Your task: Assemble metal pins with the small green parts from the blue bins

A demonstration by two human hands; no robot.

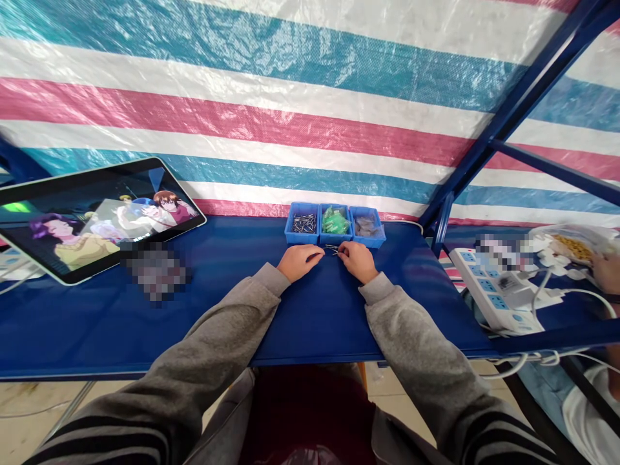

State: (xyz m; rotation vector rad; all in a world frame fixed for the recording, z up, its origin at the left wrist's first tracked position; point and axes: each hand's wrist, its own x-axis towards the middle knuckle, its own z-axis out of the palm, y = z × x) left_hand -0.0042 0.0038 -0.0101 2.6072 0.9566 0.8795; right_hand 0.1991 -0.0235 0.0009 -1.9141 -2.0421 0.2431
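The fingers of both hands are curled inward on the near side of three small bins, with a narrow gap between the two sets of fingertips. The right hand (359, 261) has its thumb and forefinger drawn together at the right end of a few thin metal pins (331, 247); whether it grips one is too small to tell. The left hand (296, 261) has its thumb and forefinger nearly closed just left of those pins, and I cannot tell whether anything is held there. The pins lie between the fingertips, close to the blue tabletop (310, 323).

Just beyond the left fingers is a blue bin of metal pins (303, 239). Straight ahead of the gap between the hands, beside that bin, is a blue bin of green pieces (335, 238). Beyond the right fingers is a blue bin of greyish pieces (369, 243).

Well to the left of the fingers, a tablet (101, 219) leans back, showing a cartoon scene; a pixelated patch hides something at its near edge. Well to the right, past a blue metal frame (465, 161), are a white power strip (489, 303) and a clear bag with yellowish bits (571, 247), with another person's hand (608, 271) at the bag. Behind everything hangs a striped plastic sheet (290, 129).
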